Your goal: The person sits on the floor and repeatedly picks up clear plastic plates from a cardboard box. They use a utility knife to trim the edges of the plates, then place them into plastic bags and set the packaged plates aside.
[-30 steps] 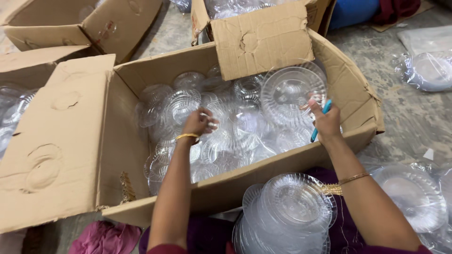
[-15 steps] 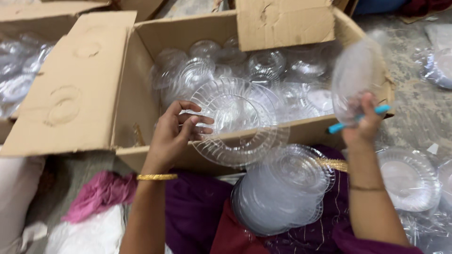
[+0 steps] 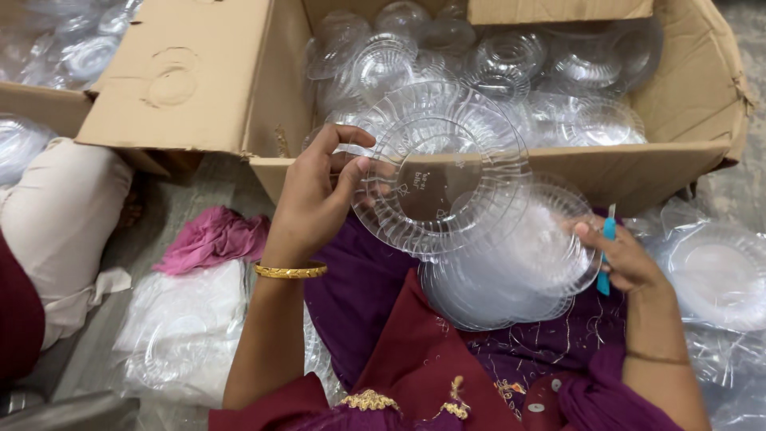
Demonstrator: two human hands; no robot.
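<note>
My left hand [image 3: 319, 199] holds a clear ribbed plastic plate [image 3: 439, 172] by its left rim, tilted up in front of the cardboard box [image 3: 622, 172]. My right hand [image 3: 626, 255] grips a thin blue tool [image 3: 608, 259] and rests against the right edge of a stack of clear plates [image 3: 511, 271] lying on my lap. The held plate overlaps the top of that stack. The box is full of several more clear plates and bowls [image 3: 511, 72].
An open box flap [image 3: 183, 72] spreads to the left. A pink cloth [image 3: 211, 239] and bagged clear plates [image 3: 183, 335] lie at lower left. More bagged plates [image 3: 718, 279] sit at right. Another person's light-trousered leg [image 3: 60, 215] is at far left.
My left hand has lifted one plate out of the box toward me. My right hand has come down from the box's rim to the plate stack on my lap.
</note>
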